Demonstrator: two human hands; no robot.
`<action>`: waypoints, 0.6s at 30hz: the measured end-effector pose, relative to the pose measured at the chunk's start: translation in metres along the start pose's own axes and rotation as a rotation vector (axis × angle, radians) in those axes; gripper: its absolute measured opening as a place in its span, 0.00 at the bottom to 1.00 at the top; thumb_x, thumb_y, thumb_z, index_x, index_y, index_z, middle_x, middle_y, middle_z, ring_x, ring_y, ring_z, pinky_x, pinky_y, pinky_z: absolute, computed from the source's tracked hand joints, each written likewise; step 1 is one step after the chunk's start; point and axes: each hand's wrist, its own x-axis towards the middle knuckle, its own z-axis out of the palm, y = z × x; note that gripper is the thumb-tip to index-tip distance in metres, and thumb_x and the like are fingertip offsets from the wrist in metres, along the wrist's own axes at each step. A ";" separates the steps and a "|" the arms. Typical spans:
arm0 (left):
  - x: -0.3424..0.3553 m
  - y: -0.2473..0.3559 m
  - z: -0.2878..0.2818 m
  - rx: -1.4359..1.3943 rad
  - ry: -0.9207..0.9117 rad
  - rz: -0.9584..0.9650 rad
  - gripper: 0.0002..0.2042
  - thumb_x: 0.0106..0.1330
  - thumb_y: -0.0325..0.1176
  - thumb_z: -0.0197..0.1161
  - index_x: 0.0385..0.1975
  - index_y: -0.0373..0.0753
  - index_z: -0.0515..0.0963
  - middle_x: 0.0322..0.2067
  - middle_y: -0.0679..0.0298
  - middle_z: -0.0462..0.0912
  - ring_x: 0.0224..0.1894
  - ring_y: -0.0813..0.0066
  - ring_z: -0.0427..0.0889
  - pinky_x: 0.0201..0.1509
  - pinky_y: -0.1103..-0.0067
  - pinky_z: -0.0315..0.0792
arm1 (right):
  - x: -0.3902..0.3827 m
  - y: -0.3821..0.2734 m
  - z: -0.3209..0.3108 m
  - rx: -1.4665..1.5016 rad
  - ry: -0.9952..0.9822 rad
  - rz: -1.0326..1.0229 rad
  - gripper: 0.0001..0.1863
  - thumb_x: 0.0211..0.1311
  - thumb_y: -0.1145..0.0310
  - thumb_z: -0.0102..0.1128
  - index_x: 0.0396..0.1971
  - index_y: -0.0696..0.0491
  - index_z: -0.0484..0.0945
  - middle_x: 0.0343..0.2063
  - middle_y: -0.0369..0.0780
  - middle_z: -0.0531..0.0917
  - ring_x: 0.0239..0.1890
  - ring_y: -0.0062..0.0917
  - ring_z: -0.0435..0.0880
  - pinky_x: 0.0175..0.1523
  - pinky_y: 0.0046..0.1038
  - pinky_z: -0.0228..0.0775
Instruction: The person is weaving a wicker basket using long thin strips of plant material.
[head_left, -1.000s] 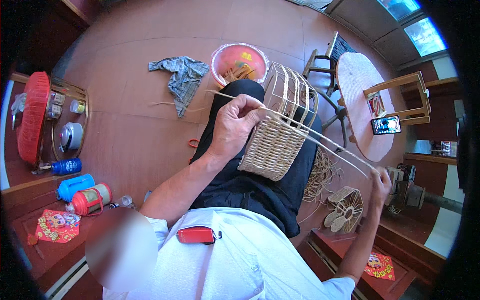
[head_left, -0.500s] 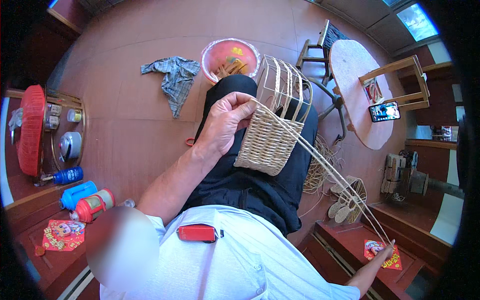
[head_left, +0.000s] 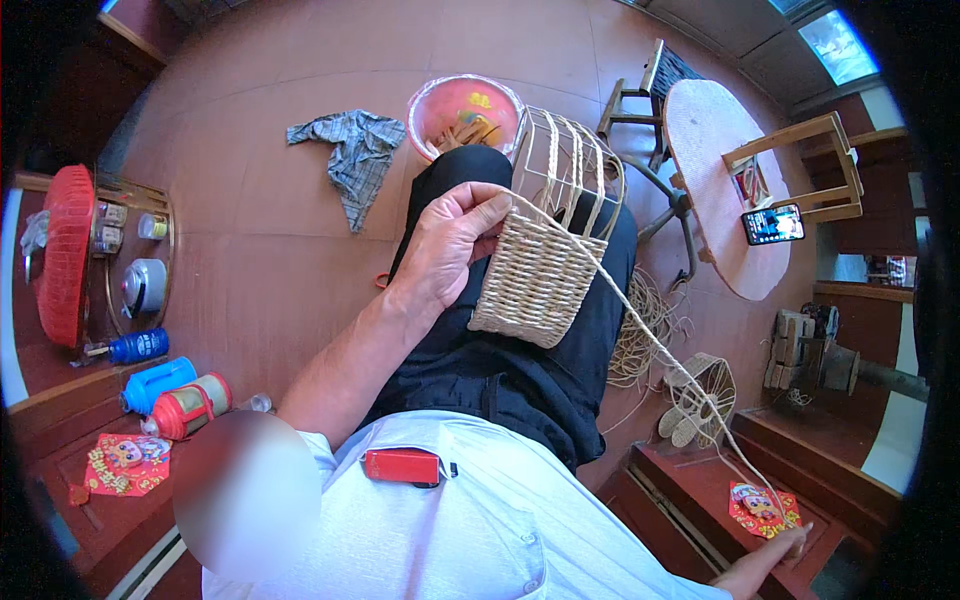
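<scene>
My left hand (head_left: 455, 235) pinches a straw cord (head_left: 652, 338) at the upper left corner of a half-woven basket (head_left: 535, 278) on my lap. The lower part of the basket is tightly woven. Above it, the bare wire frame (head_left: 560, 150) shows several cord-wrapped strands. From my left hand the cord runs taut down to the right, twisted along most of its length, with looser strands near its far end. There my right hand (head_left: 788, 545), arm stretched out, is closed on it, small and partly hard to make out.
Loose cord (head_left: 645, 335) lies heaped on the floor right of my leg, beside woven slippers (head_left: 685, 425). A pink basin (head_left: 465, 105) with strips stands ahead, near a checked shirt (head_left: 352, 160). Right are a round-edged table (head_left: 715, 180) and phone (head_left: 773, 224); left, flasks (head_left: 190, 405).
Two separate strands between my hands have become one twisted cord. My right hand has shifted slightly down and outward. My left hand keeps its pinch at the basket's corner.
</scene>
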 end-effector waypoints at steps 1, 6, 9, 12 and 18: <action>0.005 -0.007 0.001 -0.023 -0.021 -0.025 0.06 0.81 0.34 0.70 0.50 0.41 0.85 0.42 0.67 0.93 0.41 0.80 0.92 0.49 0.77 0.88 | -0.019 0.004 -0.033 -0.016 -0.005 -0.007 0.25 0.68 0.53 0.81 0.42 0.64 0.90 0.40 0.41 0.92 0.35 0.26 0.83 0.42 0.35 0.78; 0.008 -0.015 0.030 0.022 0.024 0.033 0.08 0.80 0.34 0.71 0.50 0.40 0.83 0.41 0.65 0.93 0.39 0.78 0.92 0.47 0.78 0.89 | -0.073 -0.074 0.170 0.118 -0.213 -0.051 0.24 0.67 0.54 0.82 0.42 0.65 0.89 0.41 0.40 0.92 0.36 0.27 0.84 0.42 0.35 0.79; 0.002 -0.014 0.026 -0.008 0.047 0.049 0.07 0.80 0.34 0.71 0.48 0.40 0.83 0.40 0.63 0.93 0.38 0.76 0.92 0.47 0.77 0.89 | -0.136 -0.236 0.226 -0.045 -0.507 -0.213 0.13 0.65 0.70 0.76 0.44 0.62 0.89 0.38 0.36 0.89 0.38 0.20 0.85 0.45 0.26 0.80; 0.004 -0.024 0.033 -0.010 0.026 0.095 0.08 0.80 0.35 0.71 0.48 0.38 0.83 0.41 0.62 0.93 0.39 0.75 0.93 0.47 0.76 0.89 | -0.234 -0.387 0.279 0.081 -0.741 -0.445 0.11 0.69 0.72 0.71 0.46 0.62 0.89 0.36 0.37 0.89 0.41 0.23 0.87 0.50 0.27 0.79; -0.009 -0.023 0.047 0.129 0.027 0.206 0.12 0.82 0.37 0.70 0.52 0.34 0.86 0.41 0.66 0.92 0.39 0.87 0.86 0.47 0.85 0.82 | -0.371 -0.531 0.355 0.450 -0.802 -0.748 0.19 0.67 0.69 0.79 0.56 0.54 0.88 0.51 0.37 0.84 0.45 0.21 0.84 0.51 0.28 0.80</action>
